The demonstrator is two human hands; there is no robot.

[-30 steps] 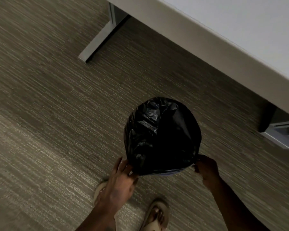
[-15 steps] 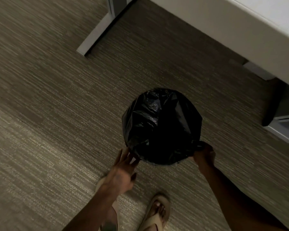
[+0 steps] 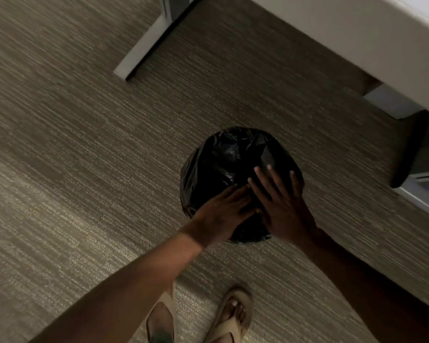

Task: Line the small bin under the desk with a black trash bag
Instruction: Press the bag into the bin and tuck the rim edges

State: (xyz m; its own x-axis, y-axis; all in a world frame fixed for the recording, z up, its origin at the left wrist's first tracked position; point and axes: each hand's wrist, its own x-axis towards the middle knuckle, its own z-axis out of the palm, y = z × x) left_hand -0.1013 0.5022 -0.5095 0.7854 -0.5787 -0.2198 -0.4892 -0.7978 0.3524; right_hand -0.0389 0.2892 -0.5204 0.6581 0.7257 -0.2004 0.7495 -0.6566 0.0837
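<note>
A small round bin stands on the carpet in front of the desk, wholly wrapped in a crinkled black trash bag (image 3: 223, 164) that puffs up over its mouth. Both hands lie flat on top of the bag at its near side. My left hand (image 3: 223, 214) rests on the near left part, fingers extended toward the middle. My right hand (image 3: 280, 206) lies beside it, fingers spread over the right half. Neither hand grips the plastic. The bin's own wall is hidden under the bag.
The white desk (image 3: 332, 28) runs along the upper right. One grey metal desk foot (image 3: 144, 55) lies at the top centre, another leg and foot (image 3: 419, 189) at the right. My sandalled feet (image 3: 233, 315) stand on the carpet below the bin.
Both hands left the bin's lower sides, where the right one pinched the bag's edge, and came up flat onto the top of the bag. The view shifted toward the desk.
</note>
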